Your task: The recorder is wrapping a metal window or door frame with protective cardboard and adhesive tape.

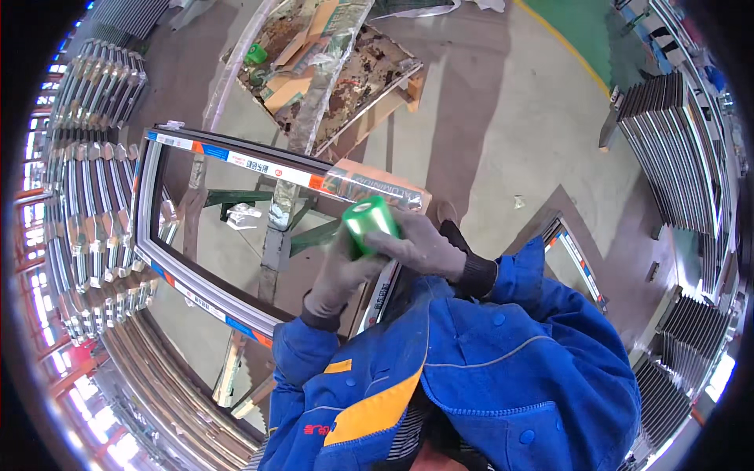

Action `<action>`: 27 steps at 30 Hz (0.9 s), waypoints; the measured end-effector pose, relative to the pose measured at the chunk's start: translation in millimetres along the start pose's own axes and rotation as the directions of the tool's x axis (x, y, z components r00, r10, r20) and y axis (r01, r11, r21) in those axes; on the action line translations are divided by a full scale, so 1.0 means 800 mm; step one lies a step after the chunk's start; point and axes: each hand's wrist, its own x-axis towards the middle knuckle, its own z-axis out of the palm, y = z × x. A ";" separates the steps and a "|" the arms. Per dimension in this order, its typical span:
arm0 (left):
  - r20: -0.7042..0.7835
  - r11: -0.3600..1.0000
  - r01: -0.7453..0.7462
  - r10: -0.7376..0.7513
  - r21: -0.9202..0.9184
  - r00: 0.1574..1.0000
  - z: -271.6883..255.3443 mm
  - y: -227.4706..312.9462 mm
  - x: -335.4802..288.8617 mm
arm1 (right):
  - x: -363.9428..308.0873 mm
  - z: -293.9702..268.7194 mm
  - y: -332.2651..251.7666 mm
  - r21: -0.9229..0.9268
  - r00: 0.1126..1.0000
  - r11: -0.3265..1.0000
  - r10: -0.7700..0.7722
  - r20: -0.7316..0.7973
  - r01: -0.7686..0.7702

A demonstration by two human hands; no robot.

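Both my gloved hands are closed around a green roll of film or tape (367, 223), held above the near right corner of a window frame. My left hand (342, 275) grips its lower left side, and my right hand (428, 247) wraps it from the right. Beneath lies the dark-edged metal window frame (255, 163), covered with white, blue and orange printed protective strips. A piece of cardboard (375, 182) sits around the frame's far right corner, and shiny clear film appears over it. My hands partly hide the frame's right side.
Green and grey supports (275, 250) stand under the frame. Beyond it, a worn table (357, 90) bears cardboard scraps and another green roll (255, 54). Stacked frames (667, 149) stand at right, more frames (90, 212) at left. Another frame (577, 263) lies to my right.
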 end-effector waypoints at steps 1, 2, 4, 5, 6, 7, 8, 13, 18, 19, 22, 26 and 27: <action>0.040 0.996 -0.018 0.015 0.087 0.999 0.006 -0.003 0.002 | -0.004 -0.008 -0.009 0.211 0.997 0.975 0.068 0.021 -0.071; 0.080 0.985 -0.034 0.021 0.172 0.997 0.014 -0.006 0.003 | -0.008 -0.018 -0.023 0.217 0.997 0.973 0.072 0.026 -0.076; 0.066 0.998 0.006 -0.010 0.064 0.998 0.049 0.009 0.011 | -0.013 -0.045 -0.037 0.172 0.989 0.977 0.136 -0.058 -0.124; 0.103 0.992 -0.022 0.009 0.124 0.995 0.065 0.015 0.020 | -0.017 -0.057 -0.012 0.125 0.990 0.991 0.062 -0.128 -0.046; 0.130 0.982 -0.050 0.026 0.182 0.991 0.077 0.018 0.029 | -0.016 -0.075 0.002 0.140 0.991 0.989 0.072 -0.116 -0.056; 0.138 0.952 -0.194 0.164 0.237 0.977 0.082 0.003 0.042 | -0.010 -0.096 0.015 0.131 0.988 0.990 0.069 -0.135 -0.051; 0.128 0.955 -0.173 0.145 0.242 0.981 0.084 0.005 0.052 | -0.003 -0.116 0.026 0.122 0.984 0.991 0.069 -0.162 -0.049; -0.089 0.875 0.196 -0.175 0.443 0.981 0.010 -0.016 0.069 | 0.067 -0.207 0.126 0.203 0.930 0.967 0.209 -0.303 -0.151; -0.337 0.835 0.528 -0.457 0.155 0.823 -0.123 -0.150 0.062 | 0.088 -0.160 0.258 -0.096 0.860 0.857 0.510 0.006 -0.507; -0.253 0.505 0.376 -0.297 0.777 0.921 -0.145 -0.203 0.059 | 0.080 -0.128 0.287 -0.064 0.870 0.868 0.494 -0.006 -0.493; -0.044 0.198 0.147 -0.447 0.969 0.894 -0.189 -0.260 0.037 | 0.082 -0.092 0.302 -0.104 0.850 0.848 0.525 0.037 -0.519; -0.015 0.330 0.152 -0.385 0.932 0.923 -0.208 -0.338 0.014 | 0.076 -0.023 0.399 0.824 0.897 0.431 0.399 0.191 -0.367; -0.042 0.353 0.178 -0.361 0.919 0.932 -0.224 -0.357 0.011 | 0.076 0.014 0.426 0.634 0.905 0.652 0.367 0.216 -0.416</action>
